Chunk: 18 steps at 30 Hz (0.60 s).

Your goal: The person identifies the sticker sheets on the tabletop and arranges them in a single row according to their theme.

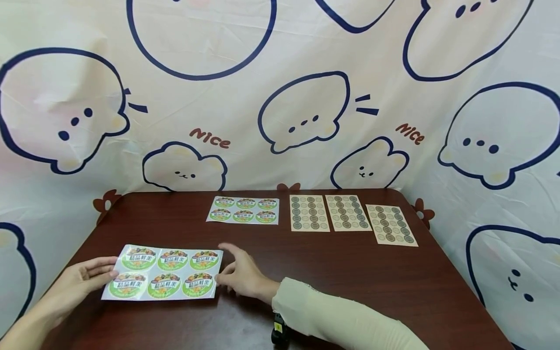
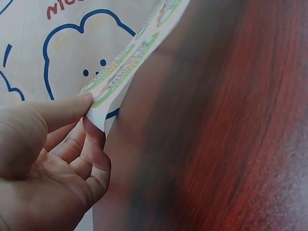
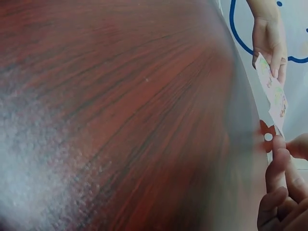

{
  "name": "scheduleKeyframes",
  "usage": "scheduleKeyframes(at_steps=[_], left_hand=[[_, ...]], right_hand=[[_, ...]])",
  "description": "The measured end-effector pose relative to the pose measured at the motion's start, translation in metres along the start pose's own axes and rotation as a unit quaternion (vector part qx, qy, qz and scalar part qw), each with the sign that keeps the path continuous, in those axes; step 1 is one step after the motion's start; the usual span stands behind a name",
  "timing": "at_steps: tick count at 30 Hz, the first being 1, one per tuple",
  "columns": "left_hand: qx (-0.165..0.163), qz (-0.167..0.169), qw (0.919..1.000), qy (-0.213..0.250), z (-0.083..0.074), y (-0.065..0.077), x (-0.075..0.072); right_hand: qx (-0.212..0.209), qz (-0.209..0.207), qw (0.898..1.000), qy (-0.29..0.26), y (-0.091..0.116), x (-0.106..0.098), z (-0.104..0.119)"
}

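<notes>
Your left hand [image 1: 78, 282] pinches the left edge of the sticker sheet [image 1: 163, 273], raised over the table [image 1: 350, 267], and your right hand [image 1: 242, 275] pinches its right edge, one finger extended. Uneven pulling could crease the thin sheet. It hides some fingertips; the right wrist view cuts off your right hand.

Fingertips of the left hand [image 1: 80, 281] vanish behind a sheet of fruit stickers [image 1: 163, 273]. The near picture edge crops the dark wood table [image 1: 315, 265] and the right sleeve [image 1: 341, 313], which partly hides a black device [image 1: 278, 331]. Markings on three tan sheets [image 1: 348, 214] at far right are too small to read. In the right wrist view, the right hand [image 3: 289, 190] is partly cropped.
</notes>
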<state>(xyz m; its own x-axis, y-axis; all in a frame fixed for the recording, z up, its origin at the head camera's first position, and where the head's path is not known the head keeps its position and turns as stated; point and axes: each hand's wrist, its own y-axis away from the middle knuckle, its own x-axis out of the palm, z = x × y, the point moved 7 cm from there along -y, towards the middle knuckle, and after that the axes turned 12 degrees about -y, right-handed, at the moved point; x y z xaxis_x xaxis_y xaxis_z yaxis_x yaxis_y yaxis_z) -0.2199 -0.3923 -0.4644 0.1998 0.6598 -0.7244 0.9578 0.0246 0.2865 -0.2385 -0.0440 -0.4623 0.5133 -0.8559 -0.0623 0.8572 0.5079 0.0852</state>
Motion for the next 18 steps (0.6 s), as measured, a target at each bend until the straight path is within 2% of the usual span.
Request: scheduleKeyframes(at_steps=[10,18], left_hand=[[-0.012,0.005,0.9999,0.002,0.006,0.006,0.004],[-0.006,0.000,0.9999,0.009,0.016,0.009,0.007]], right_hand=[[0.014,0.027,1.000,-0.005,0.008,0.014,-0.005],[0.018,0.037,0.999,-0.008,0.010,0.022,-0.010]])
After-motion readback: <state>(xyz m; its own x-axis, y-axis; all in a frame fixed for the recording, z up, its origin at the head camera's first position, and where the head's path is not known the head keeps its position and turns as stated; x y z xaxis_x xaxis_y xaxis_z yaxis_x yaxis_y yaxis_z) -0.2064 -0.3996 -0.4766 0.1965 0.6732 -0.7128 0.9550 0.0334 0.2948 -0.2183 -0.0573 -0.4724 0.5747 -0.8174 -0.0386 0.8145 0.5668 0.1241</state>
